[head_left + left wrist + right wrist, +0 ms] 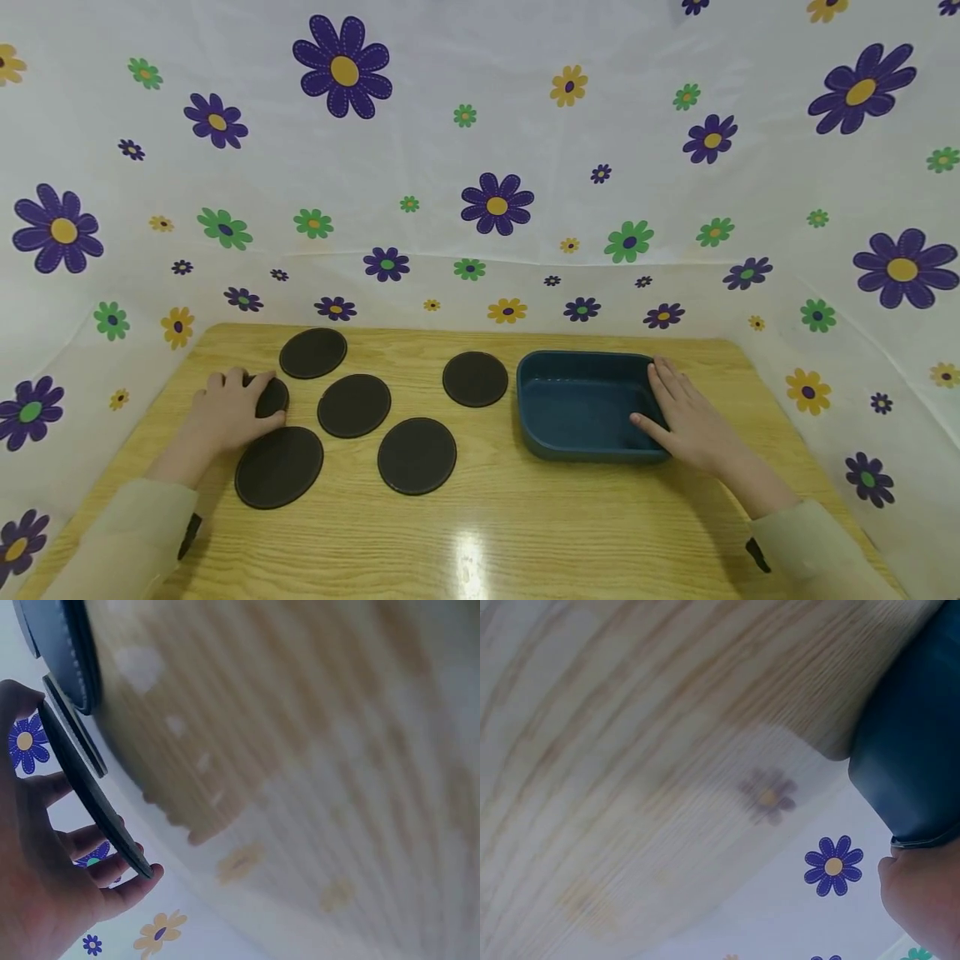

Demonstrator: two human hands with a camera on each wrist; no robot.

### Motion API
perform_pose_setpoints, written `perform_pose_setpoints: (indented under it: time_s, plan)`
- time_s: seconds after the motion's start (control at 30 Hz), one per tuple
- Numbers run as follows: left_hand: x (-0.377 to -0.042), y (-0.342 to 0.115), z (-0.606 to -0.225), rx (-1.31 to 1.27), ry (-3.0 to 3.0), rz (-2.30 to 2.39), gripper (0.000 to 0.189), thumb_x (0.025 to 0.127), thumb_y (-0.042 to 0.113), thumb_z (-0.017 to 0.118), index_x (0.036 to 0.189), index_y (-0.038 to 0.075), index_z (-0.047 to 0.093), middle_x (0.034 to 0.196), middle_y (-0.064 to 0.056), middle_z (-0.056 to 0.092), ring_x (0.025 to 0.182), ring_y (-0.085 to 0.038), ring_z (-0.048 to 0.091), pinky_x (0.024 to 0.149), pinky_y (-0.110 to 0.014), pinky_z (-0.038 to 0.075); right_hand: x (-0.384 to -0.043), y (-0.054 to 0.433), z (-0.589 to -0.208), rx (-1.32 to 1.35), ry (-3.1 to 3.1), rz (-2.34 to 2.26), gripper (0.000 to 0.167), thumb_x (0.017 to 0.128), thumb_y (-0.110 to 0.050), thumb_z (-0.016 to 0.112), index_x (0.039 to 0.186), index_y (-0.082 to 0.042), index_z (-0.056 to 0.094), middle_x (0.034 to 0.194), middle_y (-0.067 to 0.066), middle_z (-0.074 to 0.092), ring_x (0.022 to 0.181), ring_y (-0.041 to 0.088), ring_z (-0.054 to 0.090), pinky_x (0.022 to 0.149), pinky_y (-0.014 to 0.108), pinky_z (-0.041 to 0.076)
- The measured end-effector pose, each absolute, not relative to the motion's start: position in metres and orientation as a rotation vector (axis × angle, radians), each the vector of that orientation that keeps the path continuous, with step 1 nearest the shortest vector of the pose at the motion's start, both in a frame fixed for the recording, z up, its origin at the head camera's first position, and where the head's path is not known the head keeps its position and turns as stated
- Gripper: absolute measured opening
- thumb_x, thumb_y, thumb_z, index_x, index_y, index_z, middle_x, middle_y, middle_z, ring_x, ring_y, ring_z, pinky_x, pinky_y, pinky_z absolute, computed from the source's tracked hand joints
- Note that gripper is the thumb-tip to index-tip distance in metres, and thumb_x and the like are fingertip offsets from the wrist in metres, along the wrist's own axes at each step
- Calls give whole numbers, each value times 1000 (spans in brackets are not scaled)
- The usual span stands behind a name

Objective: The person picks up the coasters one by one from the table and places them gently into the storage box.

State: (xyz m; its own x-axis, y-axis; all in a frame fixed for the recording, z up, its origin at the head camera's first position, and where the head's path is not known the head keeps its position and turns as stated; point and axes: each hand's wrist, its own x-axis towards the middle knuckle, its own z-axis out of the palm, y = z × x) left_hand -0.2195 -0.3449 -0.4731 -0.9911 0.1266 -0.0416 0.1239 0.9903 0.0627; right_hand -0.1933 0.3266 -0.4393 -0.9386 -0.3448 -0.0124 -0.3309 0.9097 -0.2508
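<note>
My left hand (pixel 228 410) holds a round black coaster (pixel 272 398) by its edges, between thumb and fingers. In the left wrist view that coaster (pixel 94 799) is tilted, with the thumb at one edge and fingertips at the opposite one. Several more black coasters lie on the table: one just below the hand (pixel 279 467), one behind (pixel 312 353), others to its right (pixel 354 406). My right hand (pixel 690 417) rests on the right rim of a dark teal rectangular bin (pixel 592 455), fingers fairly straight, thumb reaching over the inside.
Another coaster (pixel 475 379) lies close to the bin's left side, and one (pixel 417 456) sits nearer the front. The light wooden table (pixel 525 533) meets a white flower-print cloth (pixel 420 150) at the back and sides.
</note>
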Motion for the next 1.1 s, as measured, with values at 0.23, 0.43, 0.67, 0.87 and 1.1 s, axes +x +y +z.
perform_pose_setpoints:
  time_s: [0.23, 0.43, 0.67, 0.87, 1.1]
  plan:
    - [-219, -336, -462, 251, 3109, 74, 84, 93, 56, 68, 155, 3, 48, 143, -45, 43, 127, -70, 43, 96, -80, 42, -192, 327, -440, -566, 3042, -396, 93, 108, -50, 54, 164, 14, 16, 173, 35, 9, 163, 51, 8, 135, 54, 4]
    - [-222, -318, -456, 356, 3141, 51, 84, 92, 56, 69, 156, 7, 48, 142, -42, 46, 127, -68, 45, 100, -79, 40, -192, 329, -442, -553, 3048, -371, 92, 108, -50, 53, 164, 14, 16, 174, 34, 9, 163, 50, 8, 136, 47, -2]
    - [-222, -296, -448, 478, 3166, 10, 80, 91, 52, 70, 155, 9, 52, 143, -39, 49, 130, -64, 48, 100, -77, 43, -192, 328, -441, -533, 3044, -334, 94, 108, -52, 53, 164, 14, 16, 174, 33, 8, 163, 50, 8, 135, 54, 5]
    - [-225, -279, -445, 563, 3187, -34, 76, 90, 51, 70, 154, 12, 55, 143, -34, 51, 129, -59, 51, 100, -74, 47, -193, 327, -441, -533, 3038, -343, 94, 108, -52, 53, 164, 14, 16, 174, 33, 9, 163, 49, 7, 134, 57, 8]
    - [-227, -257, -436, 660, 3187, -28, 74, 91, 49, 68, 154, 12, 55, 145, -32, 51, 133, -57, 49, 104, -74, 45, -193, 328, -443, -540, 3050, -350, 93, 108, -51, 53, 164, 14, 16, 174, 33, 8, 163, 50, 8, 135, 54, 5]
